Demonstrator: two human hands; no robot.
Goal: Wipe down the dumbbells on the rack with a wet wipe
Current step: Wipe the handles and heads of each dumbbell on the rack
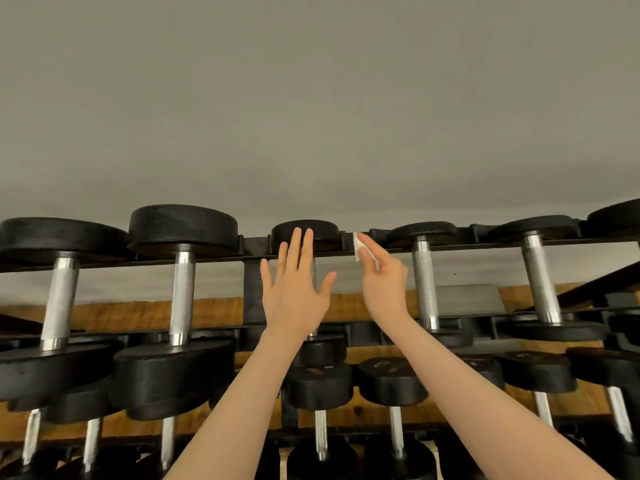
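Grey wall; left hand [293,289] hides dumbbell [304,231] handle; right hand [382,277] pinches wipe [356,244].

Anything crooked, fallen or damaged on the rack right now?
Nothing stands out. The dumbbells sit in their cradles on the rack. The right hand pinches the wipe at the top rail; the left hand is spread open in front of the middle dumbbell.

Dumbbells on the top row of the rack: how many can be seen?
6. From the left: black round-headed dumbbells with steel handles at, one behind the open left hand at, then, and one cut off at the right edge. More may lie outside the view.
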